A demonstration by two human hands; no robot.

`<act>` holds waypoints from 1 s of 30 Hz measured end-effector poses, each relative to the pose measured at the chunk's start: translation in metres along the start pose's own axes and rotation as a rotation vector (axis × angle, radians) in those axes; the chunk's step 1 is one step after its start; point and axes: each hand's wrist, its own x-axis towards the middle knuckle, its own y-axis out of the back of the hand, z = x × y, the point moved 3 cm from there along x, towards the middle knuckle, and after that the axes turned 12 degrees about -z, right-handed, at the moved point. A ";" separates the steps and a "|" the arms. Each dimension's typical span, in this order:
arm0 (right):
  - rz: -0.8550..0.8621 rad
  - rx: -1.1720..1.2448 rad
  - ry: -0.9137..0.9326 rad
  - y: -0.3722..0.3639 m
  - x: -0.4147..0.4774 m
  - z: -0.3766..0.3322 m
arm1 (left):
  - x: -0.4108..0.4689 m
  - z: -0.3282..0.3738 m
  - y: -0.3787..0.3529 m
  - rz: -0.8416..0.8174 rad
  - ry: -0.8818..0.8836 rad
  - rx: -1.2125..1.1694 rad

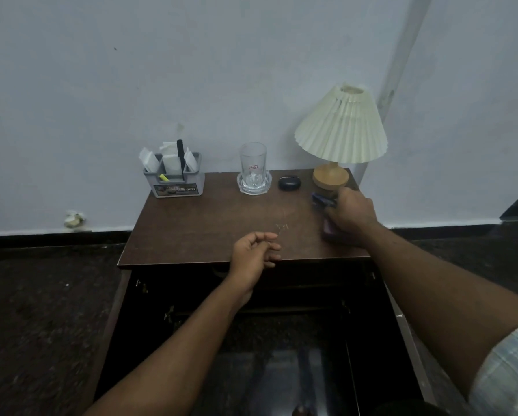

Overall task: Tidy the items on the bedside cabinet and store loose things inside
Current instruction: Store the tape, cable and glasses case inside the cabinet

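Nearest the lens, a pale checked sleeve [509,373] covers the right upper arm; both bare forearms extend over the bedside cabinet [176,261].

Edges and free room: the left door [113,319] and right door [407,337] stand open, flaring toward the viewer, with the dark interior [281,295] between them. The brown cabinet top [209,223] shows bare surface across its middle and front-left. Its back edge meets the wall [191,70], and dark floor [41,295] lies to either side.

Surroundings, along the back edge from the left:
- a grey organiser [175,183] holding white sachets [169,159] and a black pen [180,154];
- a drinking glass [253,162], upright on a clear coaster [242,187];
- a small dark case [289,183] just beside the coaster;
- a lamp [341,127] with a pleated shade, its wooden base in the back-right corner.

Grip:
- The left grip [256,250] hovers at the front edge, fingers loosely curled, holding nothing.
- The right grip [352,213], just before the lamp base near the right edge, is curled around a dark blue-purple object [322,200]. One end of this protrudes past the fingers and another part shows under the palm. Whether it is one thing or two, and whether it touches the top, cannot be told.
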 end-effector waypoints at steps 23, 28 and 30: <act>0.168 0.981 0.358 -0.033 -0.082 -0.125 | 0.000 0.030 0.072 0.113 -0.199 -0.044; -0.014 1.028 0.397 -0.038 -0.080 -0.110 | -0.001 0.030 0.070 0.100 -0.241 0.121; -0.027 1.019 0.427 -0.038 -0.081 -0.108 | -0.001 0.031 0.068 0.108 -0.264 0.129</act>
